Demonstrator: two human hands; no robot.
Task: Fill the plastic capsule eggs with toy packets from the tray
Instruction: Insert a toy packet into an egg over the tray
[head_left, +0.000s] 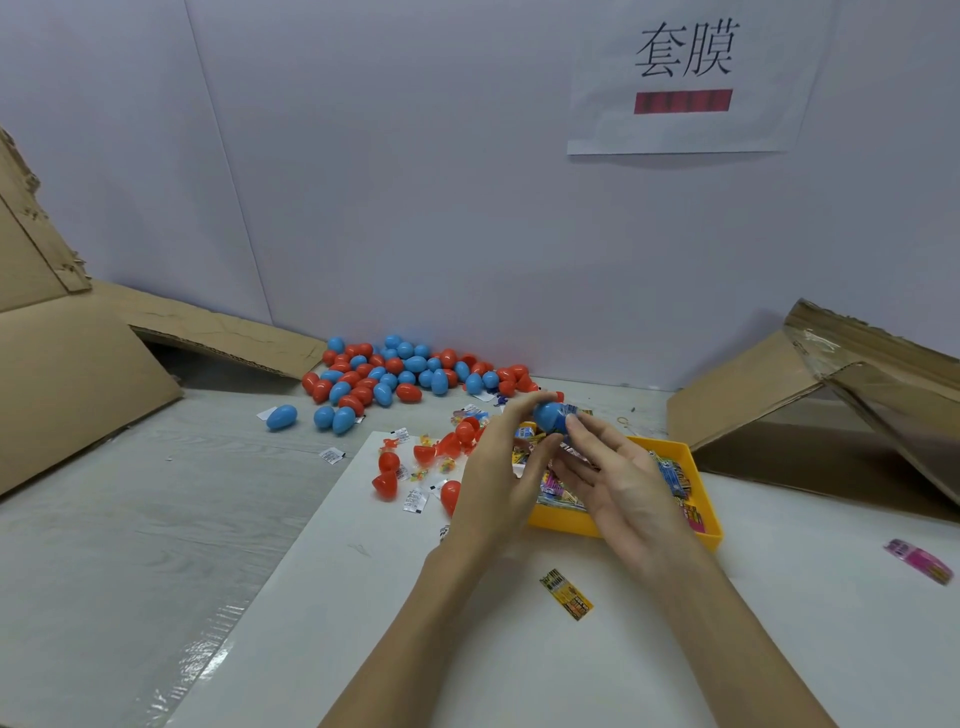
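Both hands, left hand (498, 467) and right hand (618, 478), pinch one blue egg (550, 415) over the yellow tray (711, 525); closed eggs (395, 374) heaped at table's far edge, open red halves (415, 467) unfilled.

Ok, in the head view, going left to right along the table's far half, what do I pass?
Left cardboard flap → lone blue egg → pile of red and blue eggs → blue capsule held by both hands → yellow tray → right cardboard box.

Packing workbench, cardboard boxes (78, 374), wall sign (691, 78)
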